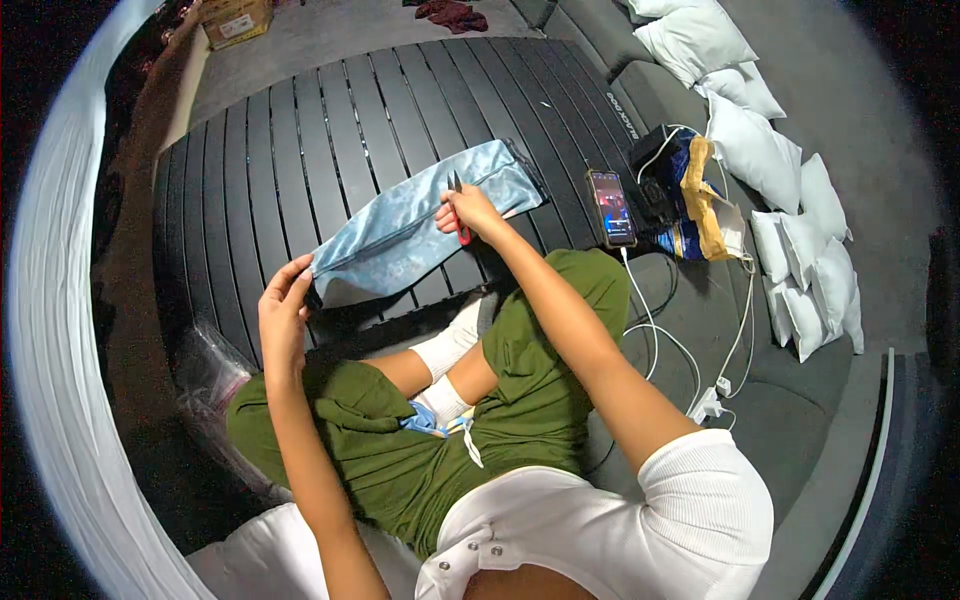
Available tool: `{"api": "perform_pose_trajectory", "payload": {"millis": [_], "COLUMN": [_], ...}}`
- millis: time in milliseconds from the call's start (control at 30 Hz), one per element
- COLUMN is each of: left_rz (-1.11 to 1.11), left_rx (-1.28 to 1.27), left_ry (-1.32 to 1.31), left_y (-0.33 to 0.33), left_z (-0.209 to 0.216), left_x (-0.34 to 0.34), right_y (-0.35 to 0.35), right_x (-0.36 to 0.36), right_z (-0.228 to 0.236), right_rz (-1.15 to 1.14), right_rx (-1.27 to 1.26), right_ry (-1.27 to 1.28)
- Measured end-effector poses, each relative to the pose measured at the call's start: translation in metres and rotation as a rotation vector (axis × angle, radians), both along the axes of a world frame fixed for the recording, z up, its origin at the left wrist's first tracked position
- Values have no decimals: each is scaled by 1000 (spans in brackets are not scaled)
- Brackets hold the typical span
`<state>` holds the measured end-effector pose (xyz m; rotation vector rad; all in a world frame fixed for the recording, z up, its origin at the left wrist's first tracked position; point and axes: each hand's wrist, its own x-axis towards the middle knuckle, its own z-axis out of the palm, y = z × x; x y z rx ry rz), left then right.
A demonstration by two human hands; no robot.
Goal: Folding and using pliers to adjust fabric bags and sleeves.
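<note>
A long piece of light blue mottled cloth [385, 262] lies slantwise on the black slatted table [300, 110], with a seam or fold line running along it and a dark strip at its far right end. My left hand [284, 308] pinches the cloth's near left corner between thumb and fingers. Closed around a pair of scissors [464, 234] with red handles, my right hand [468, 212] is over the right half of the cloth. The dark blades point up and away, and the cloth shows beneath them.
Right of the cloth, a lit phone [611, 208] lies on the table, its white cable [652, 335] trailing down. Beyond it stand a blue and yellow bag [705, 200] and a grey sofa with white pillows [755, 140]. Clear plastic [208, 365] sits at the left edge.
</note>
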<state>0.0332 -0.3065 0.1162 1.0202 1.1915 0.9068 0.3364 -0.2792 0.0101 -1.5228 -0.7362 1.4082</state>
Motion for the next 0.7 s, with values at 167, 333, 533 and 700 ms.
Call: {"api": "perform_pose_trajectory", "payload": {"millis": [167, 333, 533, 700], "left_rz": [-15, -84, -131, -100], "left_rx": [118, 193, 52, -4], "left_ry": [117, 214, 229, 141], "left_y": [1, 1, -3, -4], "left_z": [-8, -10, -2, 2], "left_x": [-2, -1, 3, 8], "right_y": [0, 1, -1, -3], "right_x": [0, 7, 2, 6], "right_z": [2, 5, 14, 12], "right_rz": [-1, 1, 34, 45], "right_rx": [36, -2, -4, 8], "right_ry": [-156, -275, -406, -472]}}
